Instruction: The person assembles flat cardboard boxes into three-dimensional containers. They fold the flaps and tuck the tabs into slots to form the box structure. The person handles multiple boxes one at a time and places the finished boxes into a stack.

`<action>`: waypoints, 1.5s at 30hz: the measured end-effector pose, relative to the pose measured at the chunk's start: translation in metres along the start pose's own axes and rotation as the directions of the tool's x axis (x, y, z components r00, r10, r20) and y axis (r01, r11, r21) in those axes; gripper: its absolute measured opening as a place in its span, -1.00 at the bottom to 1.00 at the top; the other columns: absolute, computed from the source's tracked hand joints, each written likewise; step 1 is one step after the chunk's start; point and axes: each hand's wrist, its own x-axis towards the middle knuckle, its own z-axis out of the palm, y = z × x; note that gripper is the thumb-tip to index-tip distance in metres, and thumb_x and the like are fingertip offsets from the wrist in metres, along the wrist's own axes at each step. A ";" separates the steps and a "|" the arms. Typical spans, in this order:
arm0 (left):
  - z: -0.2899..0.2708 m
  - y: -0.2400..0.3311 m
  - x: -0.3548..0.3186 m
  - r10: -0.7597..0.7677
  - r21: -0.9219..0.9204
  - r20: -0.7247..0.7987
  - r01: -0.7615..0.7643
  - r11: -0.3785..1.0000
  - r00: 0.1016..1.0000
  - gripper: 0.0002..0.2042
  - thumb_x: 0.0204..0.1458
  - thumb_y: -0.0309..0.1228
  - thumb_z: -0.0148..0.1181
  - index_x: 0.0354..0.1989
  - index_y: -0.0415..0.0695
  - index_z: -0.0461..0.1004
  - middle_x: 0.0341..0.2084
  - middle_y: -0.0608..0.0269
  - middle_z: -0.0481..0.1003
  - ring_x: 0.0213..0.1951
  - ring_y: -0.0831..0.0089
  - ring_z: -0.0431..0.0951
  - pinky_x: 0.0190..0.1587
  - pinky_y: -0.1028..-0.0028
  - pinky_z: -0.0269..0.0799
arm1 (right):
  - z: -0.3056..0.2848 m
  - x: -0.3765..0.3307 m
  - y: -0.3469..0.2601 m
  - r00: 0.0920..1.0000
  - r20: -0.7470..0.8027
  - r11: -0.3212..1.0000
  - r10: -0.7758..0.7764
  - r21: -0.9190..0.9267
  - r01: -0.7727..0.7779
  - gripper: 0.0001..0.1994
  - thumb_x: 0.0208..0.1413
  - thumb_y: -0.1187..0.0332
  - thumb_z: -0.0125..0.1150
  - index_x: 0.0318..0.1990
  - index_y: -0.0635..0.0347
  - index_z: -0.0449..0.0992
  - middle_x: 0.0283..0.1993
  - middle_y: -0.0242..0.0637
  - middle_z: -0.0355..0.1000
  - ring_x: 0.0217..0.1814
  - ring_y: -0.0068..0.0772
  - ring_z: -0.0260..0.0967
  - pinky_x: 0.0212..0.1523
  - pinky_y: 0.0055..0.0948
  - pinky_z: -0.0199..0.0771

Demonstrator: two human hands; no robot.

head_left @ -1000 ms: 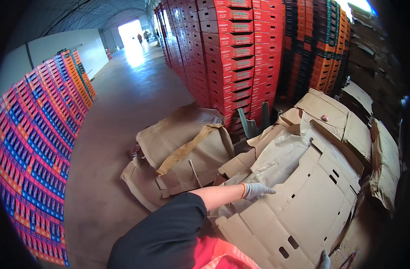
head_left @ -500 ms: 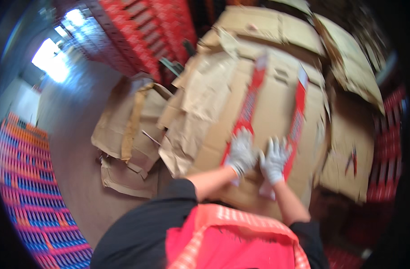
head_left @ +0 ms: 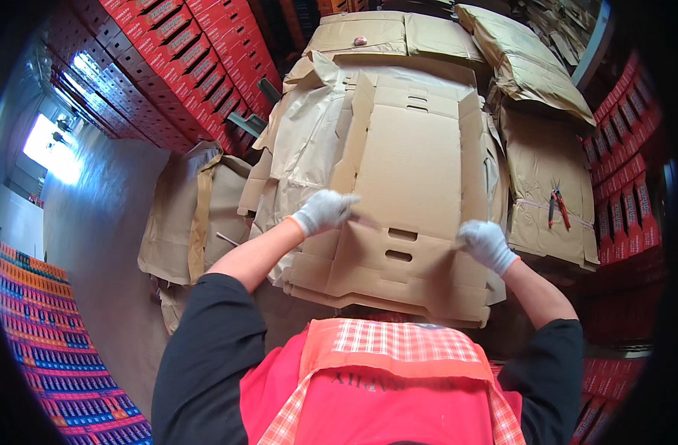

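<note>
In front of me lies a partly folded cardboard tray [head_left: 409, 159], its plain brown inside facing up. Both long side walls stand raised. Slotted hand holes show in its near and far end panels. My left hand [head_left: 324, 213], in a pale grey work glove, is at the near left corner with its fingers closed on a small flap, which is blurred. My right hand [head_left: 488, 246], gloved the same, is curled at the near right corner against the right wall. Its fingertips are smeared by motion.
Paper-wrapped bundles [head_left: 520, 63] lie behind and to the right. Red-handled pliers [head_left: 557, 206] rest on the right bundle [head_left: 546, 156]. Stacked red boxes [head_left: 179, 55] rise at the far left, colourful stacks [head_left: 53, 348] at the near left. A wrapped pack [head_left: 177, 215] stands left of the tray.
My hands lay flat on the cardboard between two red strips; now they are apart at the near corners. The side walls stand up and the red strips are out of sight.
</note>
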 end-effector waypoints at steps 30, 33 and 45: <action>0.075 0.018 -0.014 -0.601 -0.921 0.166 -0.094 -0.378 0.782 -0.23 0.08 -0.44 0.16 0.46 -0.23 -0.06 0.33 0.19 0.19 0.25 0.42 0.30 0.31 0.43 0.20 | 0.072 0.026 0.051 0.459 0.389 -0.366 0.798 0.920 -0.143 -0.39 -0.02 0.41 0.15 0.28 0.24 0.31 -0.36 -0.35 0.44 -0.43 -0.52 0.37 -0.28 -0.49 0.48; 0.075 0.044 -0.020 -0.693 -0.855 0.181 -0.236 -0.461 0.698 -0.41 0.01 -0.42 0.16 0.28 -0.19 0.24 0.10 0.28 0.41 0.02 0.47 0.46 0.18 0.41 0.35 | -0.001 0.026 0.033 0.607 0.265 -0.194 0.749 0.964 -0.182 -0.29 -0.11 0.52 0.07 0.34 0.33 0.18 -0.31 -0.34 0.44 -0.41 -0.57 0.35 -0.32 -0.58 0.44; 0.109 0.158 0.004 -0.181 -0.890 0.404 0.339 -0.306 0.897 -0.72 0.08 -0.27 0.14 -0.09 -0.14 0.47 -0.15 0.05 0.56 -0.08 0.14 0.55 0.03 0.11 0.48 | -0.163 0.119 -0.162 0.985 -0.159 0.977 -0.066 -0.210 0.031 -0.38 -0.26 0.36 0.28 0.12 0.19 0.44 0.04 0.20 0.43 0.05 0.14 0.44 0.04 -0.08 0.45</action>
